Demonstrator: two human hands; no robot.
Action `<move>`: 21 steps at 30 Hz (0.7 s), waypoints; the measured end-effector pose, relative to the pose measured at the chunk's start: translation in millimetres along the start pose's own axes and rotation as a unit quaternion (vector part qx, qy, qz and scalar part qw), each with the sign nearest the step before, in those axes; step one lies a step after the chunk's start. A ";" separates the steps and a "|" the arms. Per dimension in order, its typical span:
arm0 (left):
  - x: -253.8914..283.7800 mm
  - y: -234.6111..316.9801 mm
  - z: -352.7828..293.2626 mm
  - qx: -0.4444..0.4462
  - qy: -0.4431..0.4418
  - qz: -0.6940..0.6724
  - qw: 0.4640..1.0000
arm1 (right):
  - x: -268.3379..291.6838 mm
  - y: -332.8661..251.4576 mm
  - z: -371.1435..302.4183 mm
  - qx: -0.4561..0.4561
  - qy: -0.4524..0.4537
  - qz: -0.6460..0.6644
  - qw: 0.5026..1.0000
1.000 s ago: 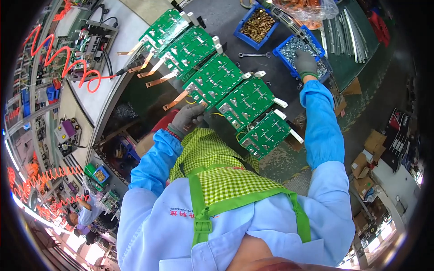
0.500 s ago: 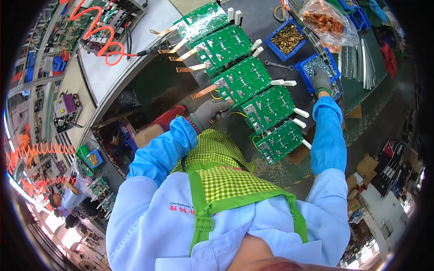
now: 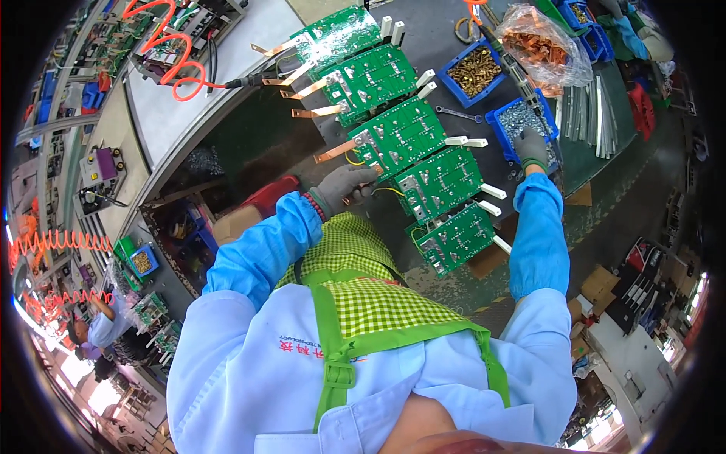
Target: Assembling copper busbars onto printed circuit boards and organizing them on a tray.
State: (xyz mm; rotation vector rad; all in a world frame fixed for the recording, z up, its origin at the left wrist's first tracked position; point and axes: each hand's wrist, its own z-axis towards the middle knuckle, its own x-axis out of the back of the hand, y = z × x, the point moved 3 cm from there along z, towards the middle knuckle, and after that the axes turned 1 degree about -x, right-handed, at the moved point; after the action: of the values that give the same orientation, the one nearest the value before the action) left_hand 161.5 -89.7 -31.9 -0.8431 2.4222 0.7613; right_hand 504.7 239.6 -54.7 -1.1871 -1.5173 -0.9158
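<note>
Several green circuit boards [image 3: 408, 135] lie in a slanting row, with copper strips [image 3: 336, 151] jutting from the left and white blocks [image 3: 493, 191] on the right. My left hand [image 3: 344, 189], in a grey glove, is closed beside the left edge of the middle boards. A bit of copper colour shows under its fingers, too small to name. My right hand [image 3: 532, 147], also gloved, is at the near side of a blue bin [image 3: 491, 121] of small silver metal parts. Its fingers are curled together, and what they hold is hidden.
A blue bin of brass-coloured parts [image 3: 474, 70] stands farther back. A wrench [image 3: 458, 114] lies between bins and boards. Beyond are a power driver [image 3: 519, 74], a plastic bag of copper pieces [image 3: 543, 44] and metal strips [image 3: 588, 121]. An orange coiled hose [image 3: 181, 60] hangs at the left.
My right hand has drawn back from inside the bin of silver parts to its near side, and its fingers have closed. The left hand stays by the boards; the whole view has shifted slightly.
</note>
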 end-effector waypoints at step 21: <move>-1.4 -4.9 1.8 0.019 -0.017 0.009 1.000 | 30.2 15.0 -6.5 0.011 0.019 0.065 0.998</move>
State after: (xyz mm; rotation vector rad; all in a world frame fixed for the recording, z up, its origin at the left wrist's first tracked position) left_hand 166.2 -91.3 -34.2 -0.7875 2.4094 0.7288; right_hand 519.1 244.5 -23.9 -1.2305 -1.3998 -0.8289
